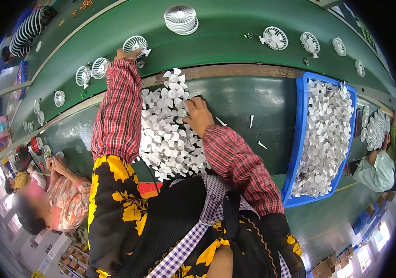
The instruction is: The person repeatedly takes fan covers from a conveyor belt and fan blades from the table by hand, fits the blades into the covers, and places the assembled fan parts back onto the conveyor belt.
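Observation:
My left hand (126, 55) reaches to the green belt and grips the near rim of a round white fan housing (135, 43) with radial ribs and a short neck. My right hand (199, 115) lies at the right edge of a heap of white fan blades (167, 134), its fingers apart and the tips by the blades. I see no blade held in it. Small white sticks, one a loose white handle piece (251, 121), lie on the bench right of this hand.
A blue crate (301, 134) full of white blades stands on the right. Stacked grilles (180, 19) and more fan housings (274, 38) sit along the green belt (225, 28). A metal ledge (239, 70) divides belt and bench. Co-workers (70, 204) sit on both sides.

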Demonstrator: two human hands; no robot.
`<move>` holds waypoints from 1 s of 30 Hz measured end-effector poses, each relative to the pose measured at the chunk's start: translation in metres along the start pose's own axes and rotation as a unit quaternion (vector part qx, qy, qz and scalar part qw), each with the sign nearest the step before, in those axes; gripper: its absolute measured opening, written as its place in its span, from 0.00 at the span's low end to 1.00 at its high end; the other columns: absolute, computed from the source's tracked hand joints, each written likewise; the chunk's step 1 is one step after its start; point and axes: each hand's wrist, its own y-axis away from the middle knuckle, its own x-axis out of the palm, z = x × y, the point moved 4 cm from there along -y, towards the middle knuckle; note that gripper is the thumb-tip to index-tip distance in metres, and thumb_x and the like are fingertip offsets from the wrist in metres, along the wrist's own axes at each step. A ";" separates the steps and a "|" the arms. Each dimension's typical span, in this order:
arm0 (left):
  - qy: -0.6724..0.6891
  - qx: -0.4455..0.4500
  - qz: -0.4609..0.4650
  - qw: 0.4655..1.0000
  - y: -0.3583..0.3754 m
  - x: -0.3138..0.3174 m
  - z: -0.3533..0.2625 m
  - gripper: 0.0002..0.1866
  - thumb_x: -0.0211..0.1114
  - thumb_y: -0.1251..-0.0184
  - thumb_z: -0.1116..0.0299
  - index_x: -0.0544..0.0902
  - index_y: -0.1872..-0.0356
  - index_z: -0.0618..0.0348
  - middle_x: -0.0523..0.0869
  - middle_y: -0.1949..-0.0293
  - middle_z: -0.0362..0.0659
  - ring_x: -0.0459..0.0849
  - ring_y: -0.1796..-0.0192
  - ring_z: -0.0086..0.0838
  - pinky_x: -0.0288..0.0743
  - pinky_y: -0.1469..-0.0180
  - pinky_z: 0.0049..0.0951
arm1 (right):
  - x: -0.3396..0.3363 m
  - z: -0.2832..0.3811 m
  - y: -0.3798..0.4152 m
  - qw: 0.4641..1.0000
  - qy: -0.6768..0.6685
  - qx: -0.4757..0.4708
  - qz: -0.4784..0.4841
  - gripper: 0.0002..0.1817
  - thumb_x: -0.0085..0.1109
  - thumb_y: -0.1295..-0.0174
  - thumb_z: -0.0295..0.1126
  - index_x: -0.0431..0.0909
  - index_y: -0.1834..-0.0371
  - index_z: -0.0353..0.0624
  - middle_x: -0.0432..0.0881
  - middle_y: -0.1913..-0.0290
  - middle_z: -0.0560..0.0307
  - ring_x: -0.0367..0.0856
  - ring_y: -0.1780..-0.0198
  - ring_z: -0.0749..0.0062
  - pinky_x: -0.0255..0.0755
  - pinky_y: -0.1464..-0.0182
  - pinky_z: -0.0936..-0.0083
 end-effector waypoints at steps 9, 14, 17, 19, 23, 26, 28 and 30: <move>0.614 -0.055 0.155 0.772 0.032 0.023 0.007 0.29 0.73 0.54 0.77 0.65 0.54 0.76 0.79 0.64 0.56 0.83 0.67 0.44 0.84 0.70 0.42 | -0.027 -0.016 0.019 0.985 -0.173 0.011 0.010 0.13 0.65 0.55 0.26 0.72 0.67 0.42 0.73 0.70 0.51 0.78 0.69 0.56 0.73 0.66 0.64; 0.709 0.028 0.216 0.671 0.124 -0.030 0.004 0.19 0.64 0.44 0.79 0.70 0.52 0.70 0.79 0.55 0.51 0.81 0.57 0.40 0.81 0.56 0.41 | -0.102 -0.036 0.049 0.976 0.125 -0.079 -0.161 0.07 0.55 0.47 0.21 0.74 0.65 0.41 0.72 0.66 0.52 0.77 0.66 0.55 0.72 0.67 0.64; 0.739 0.055 0.279 0.611 0.175 -0.039 0.011 0.17 0.60 0.41 0.78 0.70 0.51 0.70 0.78 0.53 0.51 0.80 0.53 0.41 0.78 0.49 0.42 | -0.092 -0.058 0.066 0.983 0.133 -0.109 -0.057 0.14 0.57 0.50 0.22 0.74 0.58 0.42 0.72 0.61 0.48 0.76 0.59 0.52 0.73 0.60 0.64; 0.737 0.079 0.307 0.597 0.213 -0.052 0.011 0.16 0.55 0.37 0.78 0.68 0.49 0.72 0.78 0.53 0.55 0.80 0.52 0.45 0.78 0.48 0.44 | -0.104 -0.065 0.071 0.989 0.098 -0.079 -0.078 0.14 0.58 0.50 0.21 0.74 0.58 0.41 0.72 0.60 0.47 0.75 0.58 0.51 0.73 0.59 0.64; 0.732 0.061 0.315 0.600 0.263 -0.056 0.017 0.17 0.53 0.36 0.78 0.67 0.47 0.73 0.77 0.52 0.58 0.79 0.51 0.50 0.78 0.48 0.45 | -0.128 -0.080 0.061 0.994 0.022 0.004 -0.109 0.19 0.60 0.53 0.18 0.74 0.55 0.41 0.73 0.59 0.46 0.75 0.58 0.50 0.72 0.56 0.64; 0.712 0.056 0.326 0.620 0.285 -0.051 0.014 0.18 0.53 0.37 0.78 0.67 0.46 0.70 0.77 0.52 0.57 0.80 0.51 0.51 0.79 0.50 0.46 | -0.112 -0.086 0.048 0.997 0.054 -0.021 -0.050 0.23 0.62 0.54 0.20 0.74 0.51 0.46 0.72 0.57 0.46 0.74 0.54 0.51 0.71 0.51 0.63; 0.704 0.058 0.343 0.619 0.299 -0.047 0.012 0.19 0.55 0.37 0.77 0.66 0.44 0.67 0.77 0.50 0.54 0.79 0.50 0.48 0.79 0.50 0.47 | -0.099 -0.080 0.042 0.992 0.129 -0.001 0.002 0.22 0.58 0.51 0.21 0.74 0.50 0.50 0.70 0.56 0.46 0.73 0.52 0.53 0.72 0.51 0.63; 0.711 0.058 0.357 0.604 0.306 -0.041 0.012 0.20 0.56 0.36 0.75 0.66 0.44 0.65 0.77 0.49 0.52 0.79 0.49 0.44 0.79 0.50 0.47 | -0.093 -0.080 0.039 0.989 0.147 0.014 0.012 0.20 0.55 0.49 0.21 0.74 0.50 0.49 0.70 0.56 0.46 0.73 0.52 0.53 0.72 0.51 0.63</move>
